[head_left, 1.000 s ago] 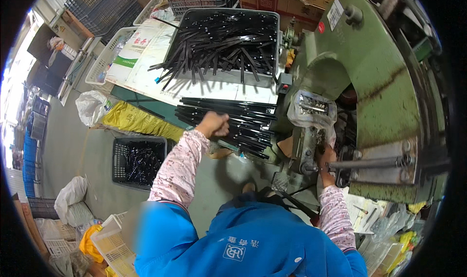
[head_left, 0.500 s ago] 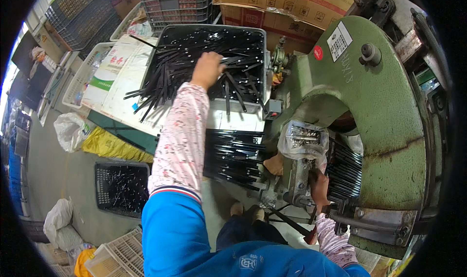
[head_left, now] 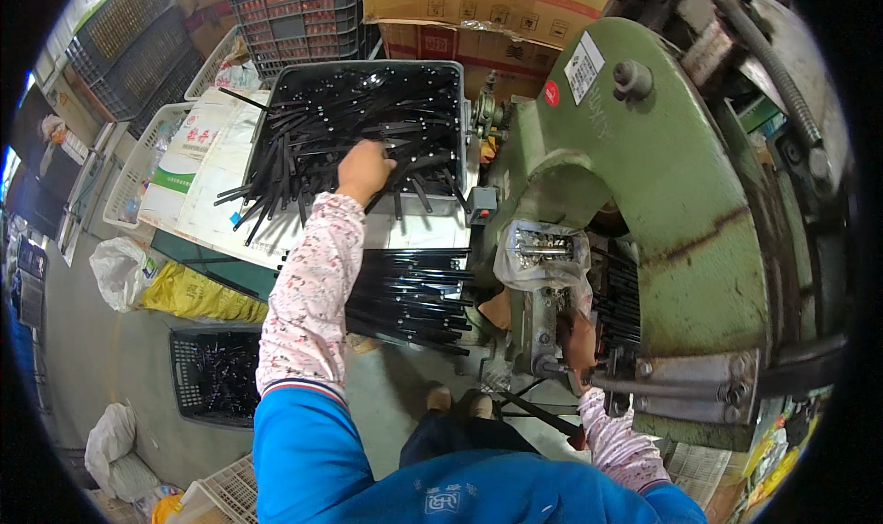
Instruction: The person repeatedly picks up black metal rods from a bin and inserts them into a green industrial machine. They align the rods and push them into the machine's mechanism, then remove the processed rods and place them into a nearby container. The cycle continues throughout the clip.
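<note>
My left hand (head_left: pixel 365 169) reaches over the near part of a grey bin (head_left: pixel 462 110) heaped with thin black strips (head_left: pixel 317 119). Its fingers are bent down among the strips and their tips are hidden, so a held piece cannot be made out. At the green press (head_left: pixel 685 193), my right hand (head_left: pixel 579 342) is beside the metal post, below a bag-lined tray of small shiny parts (head_left: pixel 547 248). Motion and the machine's parts obscure its fingers. Behind that hand, more black strips (head_left: pixel 621 294) lie side by side within the press's opening.
Black strips (head_left: pixel 409 289) are laid in a row between the bin and me. A dark crate (head_left: pixel 184 377) of small pieces stands on the floor at left, near a yellow sack (head_left: pixel 198 292). Stacked crates (head_left: pixel 299 18) and cardboard boxes (head_left: pixel 487 0) line the back.
My left hand has drawn closer to the bin's near edge. The right hand stays beside the press post. The whole view has shifted, with the press now farther left in it.
</note>
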`<state>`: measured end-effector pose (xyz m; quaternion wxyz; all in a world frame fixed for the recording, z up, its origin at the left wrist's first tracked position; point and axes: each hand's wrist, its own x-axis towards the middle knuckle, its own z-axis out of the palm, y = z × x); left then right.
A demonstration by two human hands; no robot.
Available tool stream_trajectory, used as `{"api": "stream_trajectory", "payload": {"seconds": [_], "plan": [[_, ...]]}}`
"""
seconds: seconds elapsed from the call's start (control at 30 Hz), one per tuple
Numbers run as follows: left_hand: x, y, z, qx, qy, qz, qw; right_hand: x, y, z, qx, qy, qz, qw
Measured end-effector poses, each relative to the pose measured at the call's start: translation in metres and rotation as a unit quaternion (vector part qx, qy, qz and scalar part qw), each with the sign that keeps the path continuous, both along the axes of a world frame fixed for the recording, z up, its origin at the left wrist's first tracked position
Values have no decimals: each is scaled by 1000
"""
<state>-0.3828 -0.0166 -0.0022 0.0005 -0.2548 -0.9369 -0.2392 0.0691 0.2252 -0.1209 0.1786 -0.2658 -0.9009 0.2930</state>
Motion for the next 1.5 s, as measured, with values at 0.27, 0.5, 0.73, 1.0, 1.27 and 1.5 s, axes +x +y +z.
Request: {"api": "stream_trajectory", "payload": {"seconds": [0.27,0.5,0.73,1.0,1.27,1.5], "plan": [[83,-73,25,162,223,-16,961,-5,-10,22,30,18,26,999],[270,-84,24,481,-342,11,807,24,-9,16,15,-26,10,1000],[436,-33,25,530,-590,27,609,26,-1,2,37,-15,-7,999],[488,-12,8,475,-530,-12,702,53,-28,69,-304,34,-83,948],[528,-19,-7,206,-347,-302,864,57,-119,160,-361,40,383,849],[423,-39,70,368,-140,47,918,46,-85,176,-229,21,496,837]]}}
